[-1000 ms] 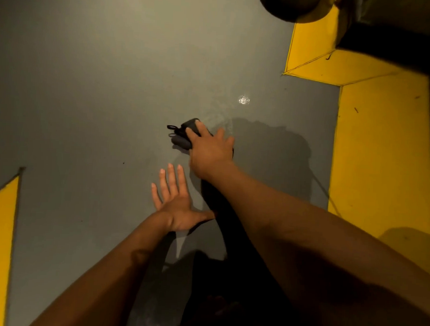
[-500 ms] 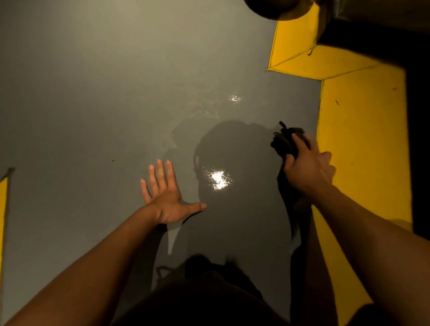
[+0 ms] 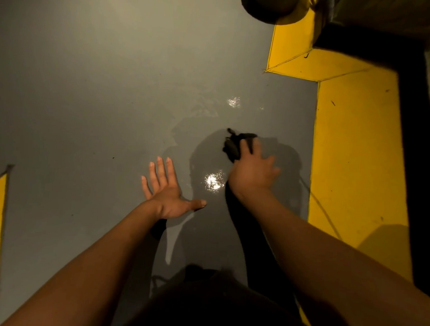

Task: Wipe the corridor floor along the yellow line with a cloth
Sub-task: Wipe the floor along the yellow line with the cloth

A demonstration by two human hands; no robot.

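On wet grey floor [image 3: 87,106] | right hand [image 3: 252,172] grip clamps cloth [image 3: 233,146] (dark) | left hand [image 3: 166,190] flat

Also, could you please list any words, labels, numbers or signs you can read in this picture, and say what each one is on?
None: no readable text shows in the head view.
The grey floor and the yellow line bear only scuffs, no lettering.
The dark cloth under the right hand shows no label.
The dark round object at the top edge has no legible marking.
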